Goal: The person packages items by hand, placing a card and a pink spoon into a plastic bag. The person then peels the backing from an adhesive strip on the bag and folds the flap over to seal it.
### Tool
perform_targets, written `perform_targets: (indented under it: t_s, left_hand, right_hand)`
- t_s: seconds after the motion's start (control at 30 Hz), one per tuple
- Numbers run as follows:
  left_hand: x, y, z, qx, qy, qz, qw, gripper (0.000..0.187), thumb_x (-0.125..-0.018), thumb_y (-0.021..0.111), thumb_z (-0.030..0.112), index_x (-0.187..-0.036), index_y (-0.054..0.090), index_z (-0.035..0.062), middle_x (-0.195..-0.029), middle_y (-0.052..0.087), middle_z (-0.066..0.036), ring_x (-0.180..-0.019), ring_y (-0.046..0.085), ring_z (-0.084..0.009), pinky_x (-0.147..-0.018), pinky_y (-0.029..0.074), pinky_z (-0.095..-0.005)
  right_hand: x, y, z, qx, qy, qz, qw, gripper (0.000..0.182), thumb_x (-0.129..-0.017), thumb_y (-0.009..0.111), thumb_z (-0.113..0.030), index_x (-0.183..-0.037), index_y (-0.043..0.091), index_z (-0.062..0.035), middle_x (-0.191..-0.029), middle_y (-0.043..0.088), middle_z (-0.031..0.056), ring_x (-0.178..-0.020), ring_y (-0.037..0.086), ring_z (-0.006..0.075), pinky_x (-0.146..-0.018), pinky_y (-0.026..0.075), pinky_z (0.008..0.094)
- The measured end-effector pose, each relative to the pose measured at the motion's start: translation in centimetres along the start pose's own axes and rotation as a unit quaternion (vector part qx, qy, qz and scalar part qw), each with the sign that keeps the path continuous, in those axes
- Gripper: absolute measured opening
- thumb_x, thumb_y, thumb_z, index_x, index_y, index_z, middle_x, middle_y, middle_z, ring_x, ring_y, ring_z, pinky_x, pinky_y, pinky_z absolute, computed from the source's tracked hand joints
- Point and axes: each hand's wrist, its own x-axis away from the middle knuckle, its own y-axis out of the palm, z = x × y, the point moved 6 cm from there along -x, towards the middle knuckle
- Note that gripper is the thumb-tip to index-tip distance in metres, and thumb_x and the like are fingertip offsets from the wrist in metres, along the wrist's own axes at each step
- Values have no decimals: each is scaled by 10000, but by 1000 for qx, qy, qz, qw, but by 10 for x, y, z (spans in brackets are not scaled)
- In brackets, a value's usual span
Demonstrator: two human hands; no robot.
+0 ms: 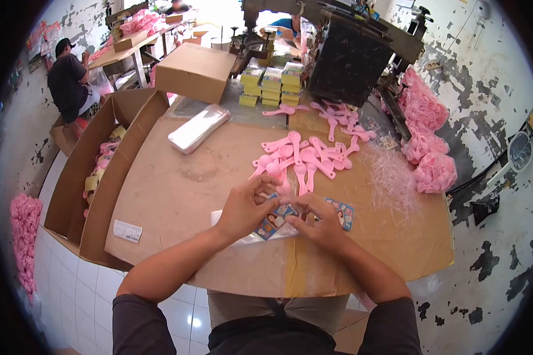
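Note:
Near the front of the cardboard-covered table, my left hand (251,207) pinches the upper left part of a blue printed card (271,226). My right hand (315,218) is closed at the card's upper right side, its fingertips close to those of my left hand. What lies between the fingertips is too small to make out. Another blue card (344,214) lies just right of my right hand. Clear plastic (249,239) is under the hands. Beyond them sits a heap of pink spoons (305,158).
A stack of clear bags (199,129) lies back left. An open carton (95,183) stands left, a closed box (195,70) behind. Yellow packs (271,83), a black machine (349,62) and pink bundles (426,136) are farther back. A person (70,80) sits far left.

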Motion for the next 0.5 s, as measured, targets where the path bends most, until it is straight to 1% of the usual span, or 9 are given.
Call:
perform_targets:
  t_s: [0.03, 0.13, 0.23, 0.27, 0.33, 0.37, 0.43, 0.47, 0.5]
  left_hand:
    - [2, -1, -2, -5, 12, 10, 1000, 345, -946, 752, 71, -1228, 586, -41, -1022, 733, -109, -811, 707, -100, -674, 584, -238]
    - [0, 2, -5, 42, -5, 0, 999, 340, -953, 738, 60, -1239, 585, -47, -1064, 724, -108, -811, 703, -101, -672, 584, -240]
    - [-3, 7, -9, 44, 13, -59, 997, 359, -956, 726, 44, -1270, 580, -52, -1042, 729, -83, -852, 708, -111, -717, 594, -253]
    - [-1, 6, -14, 55, -52, -83, 994, 364, -963, 716, 44, -1288, 589, -59, -1046, 737, -79, -916, 710, -115, -797, 596, -260]
    - [4, 6, -12, -6, -113, -106, 988, 349, -973, 705, 49, -1287, 600, -60, -1053, 743, -86, -952, 707, -109, -821, 591, -259]
    - [3, 6, -12, -39, -139, -118, 982, 342, -978, 700, 51, -1287, 605, -60, -1056, 747, -90, -970, 706, -106, -833, 588, -258]
    - [-1, 4, -19, -28, -69, -104, 992, 317, -992, 682, 56, -1282, 615, -55, -1064, 748, -91, -956, 703, -91, -808, 582, -244]
    - [-4, 3, -21, -21, -33, -95, 995, 305, -999, 673, 58, -1279, 620, -52, -1069, 748, -91, -949, 702, -84, -796, 579, -236]
    - [-5, 1, -20, -11, -57, -80, 995, 302, -1004, 667, 62, -1280, 620, -51, -1066, 749, -86, -947, 701, -82, -788, 577, -233]
  right_hand:
    - [2, 5, -1, 18, 2, -17, 1000, 349, -910, 771, -64, -1243, 673, -28, -992, 689, 19, -826, 639, 82, -650, 494, 243]
    - [4, 6, 22, -99, 80, 14, 992, 309, -912, 763, -56, -1214, 699, -52, -983, 681, 23, -816, 630, 82, -645, 488, 248]
    - [8, -2, 38, -171, 126, 62, 975, 274, -907, 704, 22, -1176, 700, -27, -1058, 690, 52, -917, 642, 121, -754, 508, 279]
    - [8, -6, 34, -122, 99, 45, 987, 253, -908, 701, 16, -1158, 703, -23, -1055, 690, 66, -935, 648, 137, -767, 511, 289]
    - [7, -13, 22, -26, 42, 12, 999, 212, -909, 694, 5, -1120, 709, -13, -1050, 691, 93, -972, 659, 169, -793, 515, 309]
    - [5, -15, 16, -11, 0, -20, 1000, 223, -923, 695, -29, -1146, 704, -12, -1055, 683, 100, -974, 657, 186, -810, 517, 322]
    - [-1, -20, 6, 23, -85, -87, 992, 259, -952, 697, -96, -1197, 694, -10, -1064, 667, 113, -979, 652, 219, -842, 521, 349]
    - [-7, -32, 15, 39, -67, -55, 995, 265, -951, 689, -101, -1200, 690, -11, -1089, 660, 121, -1019, 644, 243, -874, 514, 369]
    - [-10, -45, 28, 54, -47, -22, 997, 271, -949, 681, -106, -1203, 687, -12, -1114, 654, 129, -1059, 636, 267, -906, 507, 389]
